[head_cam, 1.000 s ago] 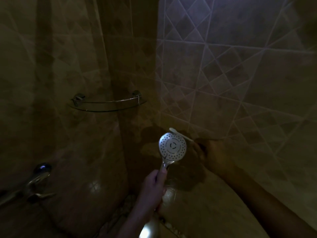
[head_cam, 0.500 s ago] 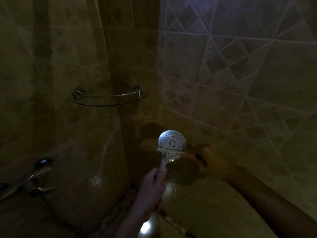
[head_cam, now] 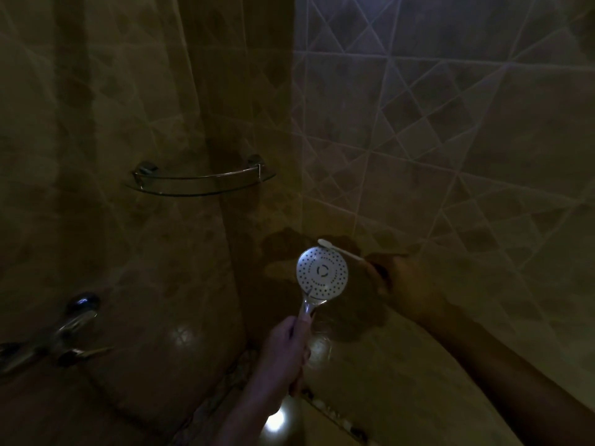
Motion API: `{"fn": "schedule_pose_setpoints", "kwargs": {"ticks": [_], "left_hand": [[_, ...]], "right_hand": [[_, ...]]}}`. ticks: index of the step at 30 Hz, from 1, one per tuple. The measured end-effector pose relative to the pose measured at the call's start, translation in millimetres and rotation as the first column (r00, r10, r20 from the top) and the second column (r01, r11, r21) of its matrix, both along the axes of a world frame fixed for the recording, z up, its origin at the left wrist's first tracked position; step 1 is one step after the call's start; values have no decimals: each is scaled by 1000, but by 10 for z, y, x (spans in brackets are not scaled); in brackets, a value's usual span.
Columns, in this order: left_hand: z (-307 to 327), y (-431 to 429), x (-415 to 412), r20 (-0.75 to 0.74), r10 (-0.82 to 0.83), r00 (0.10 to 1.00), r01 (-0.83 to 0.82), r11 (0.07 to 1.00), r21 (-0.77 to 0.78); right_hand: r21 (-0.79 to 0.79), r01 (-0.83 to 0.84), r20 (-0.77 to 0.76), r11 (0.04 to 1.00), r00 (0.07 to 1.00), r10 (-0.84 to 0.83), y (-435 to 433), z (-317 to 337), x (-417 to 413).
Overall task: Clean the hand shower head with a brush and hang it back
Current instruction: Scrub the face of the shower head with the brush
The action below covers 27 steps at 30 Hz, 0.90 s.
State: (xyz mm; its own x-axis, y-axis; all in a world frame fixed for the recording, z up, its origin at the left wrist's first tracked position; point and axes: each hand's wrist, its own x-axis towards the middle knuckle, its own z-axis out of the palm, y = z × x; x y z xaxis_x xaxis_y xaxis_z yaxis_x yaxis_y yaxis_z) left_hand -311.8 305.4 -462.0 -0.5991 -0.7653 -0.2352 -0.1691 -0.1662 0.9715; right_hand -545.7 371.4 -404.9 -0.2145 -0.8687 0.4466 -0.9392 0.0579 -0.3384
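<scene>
Basically a dim tiled shower corner, two walls meeting at centre. One glass corner shelf [head_cam: 201,183] hangs on the far wall, nothing visible on it. One chrome tap [head_cam: 69,326] sits low at the left.

One hand shower head [head_cam: 322,274] is held up near centre, round perforated face turned toward the camera, well below and right of the shelf. Left hand [head_cam: 285,352] is wrapped around its handle, fingers clamped on the shiny neck just under the disc. Right hand [head_cam: 407,284] is in shadow at the right, fingers closed on the stem of one brush [head_cam: 338,251]; the grip itself is too dark to see in detail. Brush is thin and pale, toothbrush-like, with its tip touching or just over the top rim of the disc; I can't tell which.

Handling guess: the head looks like chrome-coated plastic, rigid and fairly light, likely slippery if wet. Best hold is the handle, as now, keeping the face free for scrubbing. Brush is light and a bit flexy, so hold near mid-stem for pressure. No hose or wall holder is visible, so the hang-back spot is unknown.

Count: one shower head, one brush, one shelf, one tap, two hands. Cleaning step appears underway; hanging back is not yet done.
</scene>
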Motion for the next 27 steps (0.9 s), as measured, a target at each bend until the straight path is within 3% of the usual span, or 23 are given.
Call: {"fn": "schedule_pose_setpoints", "kwargs": {"ticks": [5,10,13,15,17,19,22,24,27], "left_hand": [[32,50,7,-10,1,1000,-1,1000,7],[24,52,-2,-11,-8,1000,9,1000,20],[18,71,20,-23,-19,1000,20,999,37],[8,66,22,-11,-14,1000,14,1000,25],[1,64,13,0,-10,1000,10,1000,13],[-15,74,19,-9,-8,1000,8,1000,28],[-14,91,34,-8,-17,1000,18,999,47],[-6,86,34,-4,-17,1000,17,999,34],[1,92,26,8,-16,1000,16,999,31]], "right_hand": [[239,-152,-42,959,985,167,84,-117,76],[-39,25,9,999,1000,-25,80,9,36],[174,-168,62,970,985,160,164,59,121],[263,-152,-10,953,987,160,188,-23,117],[105,-1,-8,994,1000,2,150,-39,7],[-6,47,71,999,996,-47,129,-28,-48],[155,-155,96,976,985,141,197,-77,26],[267,-166,17,949,986,168,235,-133,82],[56,6,16,998,1000,-7,176,-115,-43]]}}
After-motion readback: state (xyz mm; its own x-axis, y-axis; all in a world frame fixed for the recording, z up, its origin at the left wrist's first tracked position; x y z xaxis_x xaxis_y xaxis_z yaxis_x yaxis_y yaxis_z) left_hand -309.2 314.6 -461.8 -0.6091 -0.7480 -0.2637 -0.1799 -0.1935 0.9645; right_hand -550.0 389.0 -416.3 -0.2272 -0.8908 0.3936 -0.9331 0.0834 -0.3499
